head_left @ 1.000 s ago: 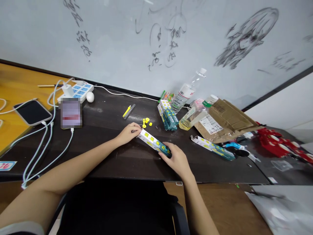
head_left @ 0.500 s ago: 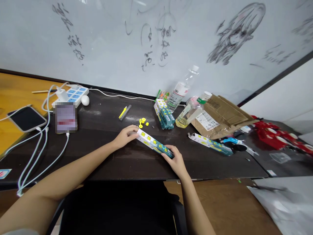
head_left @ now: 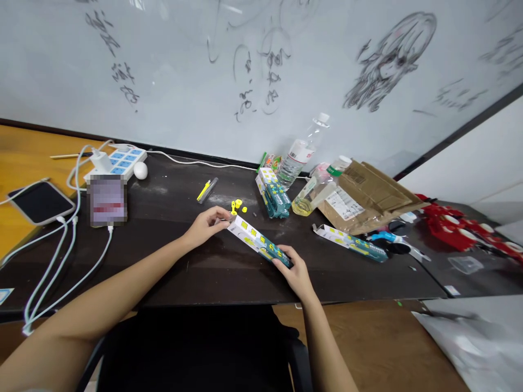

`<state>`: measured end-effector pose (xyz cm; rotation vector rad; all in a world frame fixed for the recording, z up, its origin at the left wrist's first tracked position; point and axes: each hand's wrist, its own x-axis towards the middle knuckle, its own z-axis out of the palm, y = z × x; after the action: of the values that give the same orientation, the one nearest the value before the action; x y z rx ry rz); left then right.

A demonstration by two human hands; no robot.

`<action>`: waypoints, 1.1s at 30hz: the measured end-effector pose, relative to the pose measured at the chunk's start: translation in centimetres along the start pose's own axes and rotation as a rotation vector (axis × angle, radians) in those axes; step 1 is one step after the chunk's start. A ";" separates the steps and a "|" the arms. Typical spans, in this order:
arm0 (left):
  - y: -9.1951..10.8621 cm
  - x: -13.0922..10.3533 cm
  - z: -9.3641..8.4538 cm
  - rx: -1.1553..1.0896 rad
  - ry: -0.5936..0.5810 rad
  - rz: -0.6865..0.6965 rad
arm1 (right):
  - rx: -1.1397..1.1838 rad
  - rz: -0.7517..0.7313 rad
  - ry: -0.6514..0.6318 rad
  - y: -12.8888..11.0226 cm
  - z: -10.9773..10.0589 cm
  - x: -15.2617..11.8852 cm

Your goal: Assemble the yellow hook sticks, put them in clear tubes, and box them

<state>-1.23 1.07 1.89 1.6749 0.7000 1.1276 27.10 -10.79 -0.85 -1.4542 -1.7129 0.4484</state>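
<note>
A long narrow cardboard box (head_left: 258, 239), white and teal with yellow lettering, is held slantwise just above the dark table. My right hand (head_left: 297, 274) is wrapped round its teal end. At the white end, my left hand (head_left: 209, 226) has thumb and fingers closed together against the edge; whether they pinch a flap there is too small to make out. Small yellow plastic parts (head_left: 237, 206) lie just beyond my left fingertips. Farther back rests a clear tube with a yellow piece (head_left: 207, 190).
Similar teal boxes (head_left: 273, 193) stand behind, and an opened one (head_left: 351, 243) lies right. Two bottles (head_left: 300, 155) and a brown cardboard parcel (head_left: 362, 190) stand along the whiteboard. To the left are a power strip (head_left: 122, 163), phones (head_left: 41, 201) and white cables (head_left: 61, 261).
My left fingers have shifted slightly at the box's white end, and the grey piece seen under them earlier no longer shows. My right hand keeps its hold.
</note>
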 end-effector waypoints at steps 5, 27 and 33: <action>0.6 -0.1 0.0 0.136 -0.021 0.049 | -0.046 -0.023 0.006 0.1 0.0 0.0; -0.8 -1.1 3.1 -0.590 0.089 -0.272 | -0.329 -0.193 0.042 -0.7 0.8 -0.2; -1.1 -1.2 2.9 -0.548 0.019 -0.249 | -0.338 -0.205 0.051 -0.8 0.8 -0.2</action>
<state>1.00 -0.68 0.11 1.0845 0.5307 1.0399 25.94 -11.00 -0.78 -1.4848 -1.9392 0.0104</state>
